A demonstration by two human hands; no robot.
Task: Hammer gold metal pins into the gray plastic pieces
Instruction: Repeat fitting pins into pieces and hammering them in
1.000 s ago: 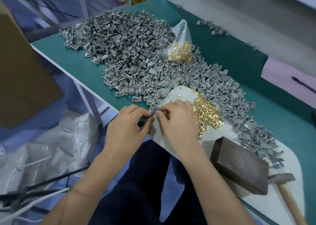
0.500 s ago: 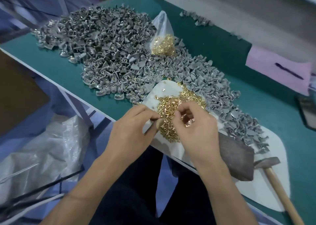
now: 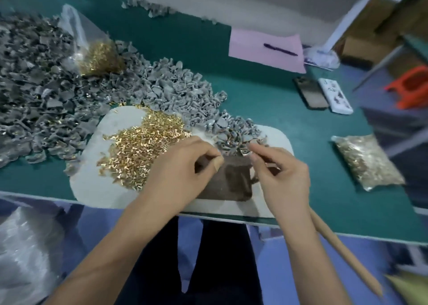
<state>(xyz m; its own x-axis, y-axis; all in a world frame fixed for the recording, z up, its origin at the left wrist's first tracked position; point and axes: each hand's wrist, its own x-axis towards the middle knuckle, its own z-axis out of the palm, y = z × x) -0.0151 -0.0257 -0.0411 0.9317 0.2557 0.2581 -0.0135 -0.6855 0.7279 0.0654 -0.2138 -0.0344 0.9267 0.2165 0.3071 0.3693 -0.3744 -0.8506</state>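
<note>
- Green-topped workbench (image 3: pixel 266 110) across the whole view, near edge running just above the lap.
- Huge heap of gray plastic pieces (image 3: pixel 53 89) over the far left, trailing rightward to a smaller cluster just beyond the fingertips; by the look of it, most of the job still ahead. Gold glints among the heap, yet too blurred to tell fitted pieces from unfitted.
- Pale work mat (image 3: pixel 90 179) at the near middle, bearing the loose pins and the block.
- Loose pile of gold metal pins (image 3: pixel 139 152) on the left part of the mat, just left of the left hand; plenty still to use.
- Open clear bag of pins (image 3: pixel 97 52) far left on the heap; a sealed bag of pins (image 3: pixel 368 163) lying well apart at the right.
- Dark striking block (image 3: pixel 231 179) under and between the hands, nothing plainly set on it yet.
- Hammer handle (image 3: pixel 342 251) lying untouched at the near right, sticking out past the table edge; head hidden behind the right hand.
- Left hand (image 3: pixel 183 165) with fingers curled, fingertip pinched to thumb, apparently on a pin; too small to confirm.
- Right hand (image 3: pixel 282 172) a little apart from the left, fingers pinching a small gray piece (image 3: pixel 246 152) at the edge of the near cluster.
- Judged step: pairing pin and piece before any hammering.
</note>
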